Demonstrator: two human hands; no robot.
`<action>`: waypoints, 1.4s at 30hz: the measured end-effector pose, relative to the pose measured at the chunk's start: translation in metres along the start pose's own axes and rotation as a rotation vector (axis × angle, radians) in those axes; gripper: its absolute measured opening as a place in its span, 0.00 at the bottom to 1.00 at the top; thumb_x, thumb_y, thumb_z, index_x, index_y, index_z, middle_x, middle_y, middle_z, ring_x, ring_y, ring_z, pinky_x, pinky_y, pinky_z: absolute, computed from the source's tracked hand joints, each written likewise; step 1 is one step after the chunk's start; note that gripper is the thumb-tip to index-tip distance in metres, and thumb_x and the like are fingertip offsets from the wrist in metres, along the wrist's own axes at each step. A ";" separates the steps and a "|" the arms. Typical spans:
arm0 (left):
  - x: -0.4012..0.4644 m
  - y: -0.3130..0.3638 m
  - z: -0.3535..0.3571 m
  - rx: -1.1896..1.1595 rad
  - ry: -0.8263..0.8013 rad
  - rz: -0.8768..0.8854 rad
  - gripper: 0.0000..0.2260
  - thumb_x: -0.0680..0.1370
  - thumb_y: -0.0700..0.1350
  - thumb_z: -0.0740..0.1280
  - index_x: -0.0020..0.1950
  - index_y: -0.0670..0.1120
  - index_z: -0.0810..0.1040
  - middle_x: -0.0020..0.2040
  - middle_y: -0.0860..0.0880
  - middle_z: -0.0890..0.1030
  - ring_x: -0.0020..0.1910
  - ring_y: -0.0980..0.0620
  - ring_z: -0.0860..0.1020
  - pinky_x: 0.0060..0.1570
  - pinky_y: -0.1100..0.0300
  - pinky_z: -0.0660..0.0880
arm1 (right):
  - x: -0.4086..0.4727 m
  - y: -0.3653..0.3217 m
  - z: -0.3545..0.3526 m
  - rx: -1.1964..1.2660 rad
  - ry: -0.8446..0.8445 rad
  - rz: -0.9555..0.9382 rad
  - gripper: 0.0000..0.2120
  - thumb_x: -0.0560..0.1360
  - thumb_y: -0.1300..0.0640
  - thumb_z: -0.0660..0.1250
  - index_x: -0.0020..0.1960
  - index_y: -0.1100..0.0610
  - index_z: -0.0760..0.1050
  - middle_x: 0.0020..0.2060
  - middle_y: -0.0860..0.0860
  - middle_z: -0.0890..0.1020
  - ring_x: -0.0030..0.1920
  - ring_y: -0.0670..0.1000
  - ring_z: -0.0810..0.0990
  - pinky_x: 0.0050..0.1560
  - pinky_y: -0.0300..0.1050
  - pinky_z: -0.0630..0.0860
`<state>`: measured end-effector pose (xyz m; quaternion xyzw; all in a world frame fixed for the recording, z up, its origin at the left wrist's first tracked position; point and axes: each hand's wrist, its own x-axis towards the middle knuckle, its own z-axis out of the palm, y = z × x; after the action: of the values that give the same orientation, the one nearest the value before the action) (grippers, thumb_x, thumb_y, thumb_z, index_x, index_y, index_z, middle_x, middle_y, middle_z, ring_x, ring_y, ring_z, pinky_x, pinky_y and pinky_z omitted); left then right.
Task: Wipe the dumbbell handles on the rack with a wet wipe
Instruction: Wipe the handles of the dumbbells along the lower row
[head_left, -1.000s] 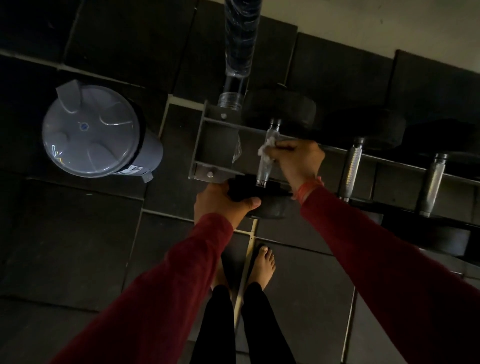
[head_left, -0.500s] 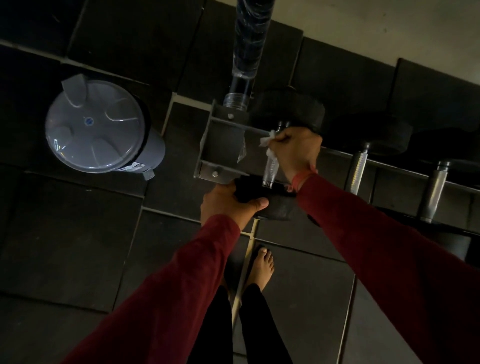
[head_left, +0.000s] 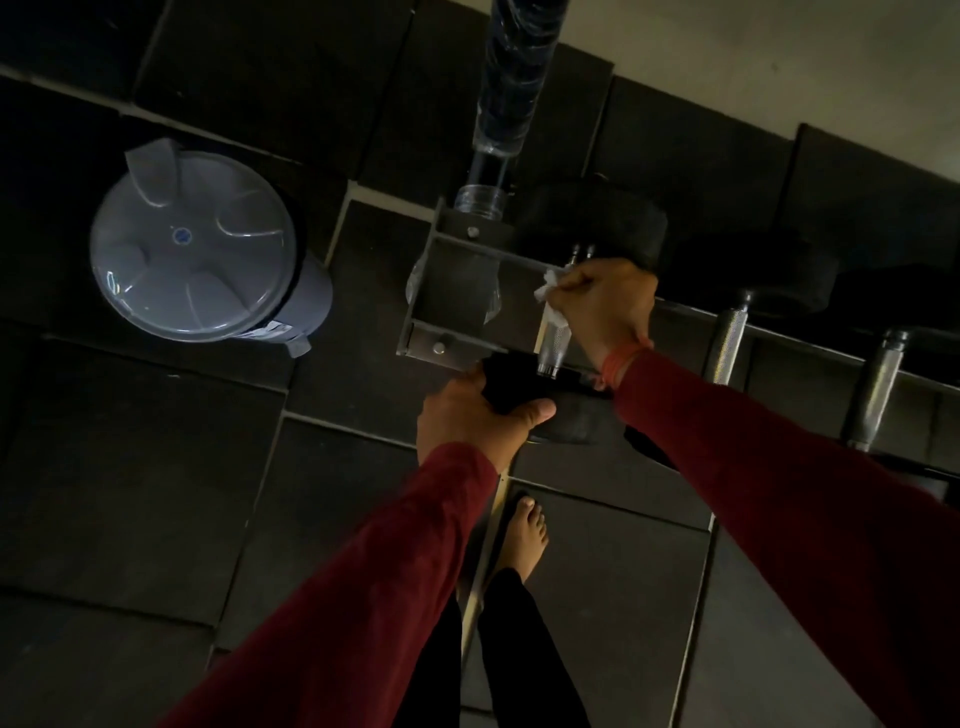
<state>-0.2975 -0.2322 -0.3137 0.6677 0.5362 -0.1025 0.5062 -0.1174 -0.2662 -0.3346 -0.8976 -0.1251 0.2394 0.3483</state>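
Right hand (head_left: 605, 306) grips wipe (head_left: 551, 285) round dumbbell handle (head_left: 555, 345); left hand (head_left: 478, 415) grips near weight (head_left: 550, 410).

Left hand (head_left: 470, 415): fingers curled, gripping, arm extended in dark red sleeve. Right hand (head_left: 605, 301): fisted, pinching, wrist bent.

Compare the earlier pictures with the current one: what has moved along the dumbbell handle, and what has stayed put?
The right hand, gripping the white wet wipe, has slid up the knurled steel handle toward the far black weight head. The left hand still grips the near weight head. The grey lidded bin stayed beside the rack.
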 end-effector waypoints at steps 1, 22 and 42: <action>0.000 0.000 0.001 -0.019 -0.007 -0.002 0.26 0.65 0.61 0.79 0.61 0.58 0.80 0.49 0.60 0.81 0.52 0.56 0.80 0.56 0.56 0.78 | -0.006 0.004 -0.003 0.026 -0.067 0.007 0.04 0.70 0.61 0.78 0.40 0.54 0.84 0.37 0.41 0.82 0.35 0.32 0.81 0.37 0.29 0.79; -0.079 0.081 0.178 0.163 0.054 0.207 0.28 0.67 0.59 0.78 0.65 0.56 0.78 0.55 0.54 0.84 0.55 0.53 0.81 0.49 0.67 0.71 | 0.002 0.164 -0.185 0.012 -0.405 0.260 0.16 0.58 0.52 0.86 0.38 0.53 0.82 0.33 0.50 0.85 0.35 0.47 0.83 0.36 0.37 0.80; -0.065 0.066 0.187 -0.073 0.127 -0.021 0.26 0.58 0.54 0.85 0.55 0.60 0.84 0.45 0.60 0.84 0.47 0.60 0.82 0.46 0.67 0.74 | 0.000 0.163 -0.157 -0.253 -0.330 0.086 0.14 0.64 0.52 0.83 0.33 0.48 0.76 0.41 0.46 0.83 0.45 0.46 0.83 0.50 0.42 0.80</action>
<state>-0.1936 -0.4129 -0.3189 0.6480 0.5776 -0.0457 0.4943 -0.0263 -0.4738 -0.3456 -0.8874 -0.1712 0.3801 0.1970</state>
